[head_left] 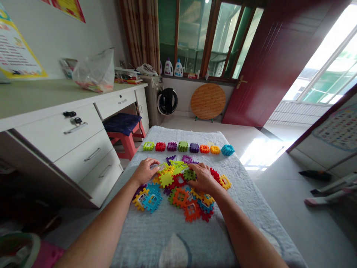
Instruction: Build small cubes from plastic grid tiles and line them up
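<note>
My left hand (146, 169) is at the left side of a pile of notched plastic building tiles. Its thumb and fingertips close on the edge of a lime tile (163, 167) with a white window grid. On the pile's right side, my right hand (203, 177) has its thumb and fingers around a green tile (189, 175). Between the hands lie a plain lime tile (166, 180) and a red tile (179, 180). Nearer to me are a blue tile (152, 199), an orange tile (180, 197) and several others, overlapping.
Behind the pile, several assembled cubes stand in a row, from a lime cube (148, 146) to a blue cube (228, 150). A pale cloth (156, 238) covers the table. A white desk (64, 137) and a stool (122, 124) stand left; a red door (267, 56) is at right.
</note>
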The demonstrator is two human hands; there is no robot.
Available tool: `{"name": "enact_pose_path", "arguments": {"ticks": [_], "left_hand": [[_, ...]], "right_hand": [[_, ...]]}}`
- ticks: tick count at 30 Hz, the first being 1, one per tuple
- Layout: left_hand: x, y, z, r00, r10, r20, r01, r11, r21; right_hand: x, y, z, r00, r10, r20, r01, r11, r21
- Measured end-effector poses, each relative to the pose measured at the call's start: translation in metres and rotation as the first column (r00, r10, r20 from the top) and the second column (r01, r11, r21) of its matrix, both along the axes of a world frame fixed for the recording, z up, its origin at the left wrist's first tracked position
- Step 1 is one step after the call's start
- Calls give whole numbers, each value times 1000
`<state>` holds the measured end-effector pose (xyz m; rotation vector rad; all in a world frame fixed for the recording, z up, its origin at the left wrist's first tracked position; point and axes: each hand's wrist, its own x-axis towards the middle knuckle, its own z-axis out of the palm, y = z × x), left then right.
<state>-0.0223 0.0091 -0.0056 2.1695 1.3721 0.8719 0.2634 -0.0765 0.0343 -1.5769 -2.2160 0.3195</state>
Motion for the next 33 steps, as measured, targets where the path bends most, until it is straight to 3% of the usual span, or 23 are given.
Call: {"name": "enact_pose_path", "arguments": {"ticks": [15,20,23,26,30,33], "left_hand": [[1,-2,3,1000,18,4,-18,1000,19],[2,-3,5,1000,23,-10,-22,1000,7],[2,-4,6,998,36,-55,-36,999,-17],[2,-5,9,995,33,-93,-36,999,-31],[2,-6,12,996,29,-81,-31,999,-31],[2,-7,13,997,35,-66,-38,998,-40]], "right_hand": [[-7,6,-5,998,-36,56,36,999,7],[-6,12,12,999,-25,25,23,996,88],[-4,37,30,999,-32,-24,36,985,171],[-3,79,40,997,-59,-43,66,979,194],[-2,131,35,987,-159,-35,163,975,150],[-3,153,26,984,-175,-25,176,976,126]]}}
